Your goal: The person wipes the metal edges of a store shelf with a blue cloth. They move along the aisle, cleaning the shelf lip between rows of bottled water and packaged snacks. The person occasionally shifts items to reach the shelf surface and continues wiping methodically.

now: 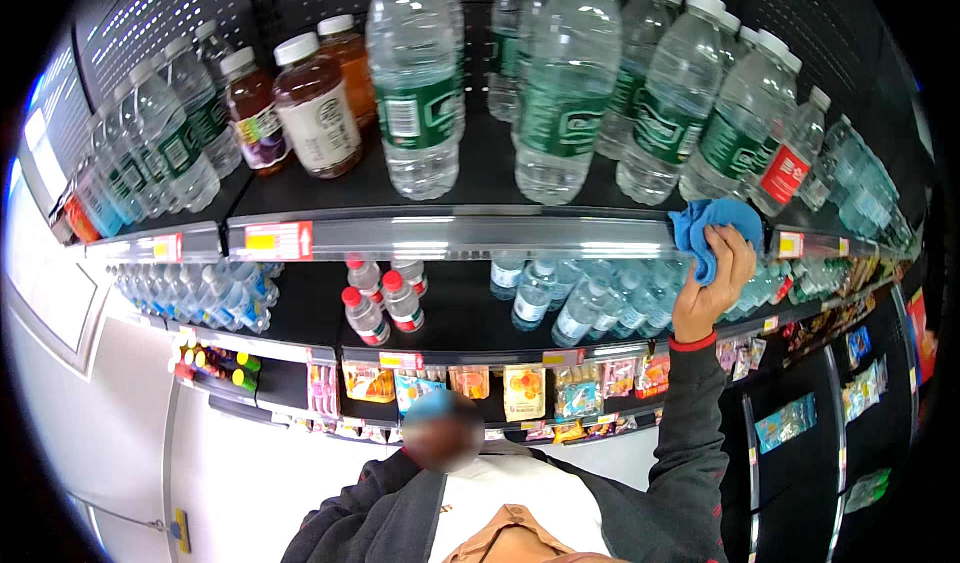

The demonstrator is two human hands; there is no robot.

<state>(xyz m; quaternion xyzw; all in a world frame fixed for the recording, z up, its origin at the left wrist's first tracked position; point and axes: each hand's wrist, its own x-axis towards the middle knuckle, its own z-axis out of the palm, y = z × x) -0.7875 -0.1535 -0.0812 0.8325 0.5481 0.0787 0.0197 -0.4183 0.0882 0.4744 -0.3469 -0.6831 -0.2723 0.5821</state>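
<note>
My right hand [712, 278] grips a folded blue cloth [691, 227] and presses it against the clear front strip [480, 236] of the upper shelf. Just behind the cloth stand large water bottles with green labels [670, 124] and a bottle with a red label [785, 176]. My left hand [442, 443], low and near my chest, is mostly lost in a blurred patch; whether it holds anything cannot be made out. A price tag [279, 241] sits in the strip toward its left end.
Dark juice bottles [319, 116] stand on the upper shelf. Below are red-capped bottles [365, 315], small water bottles [534, 293] and packaged snacks [524, 393]. Snack racks [787, 424] rise at right. A yellow-headed mop [180, 531] shows at lower left.
</note>
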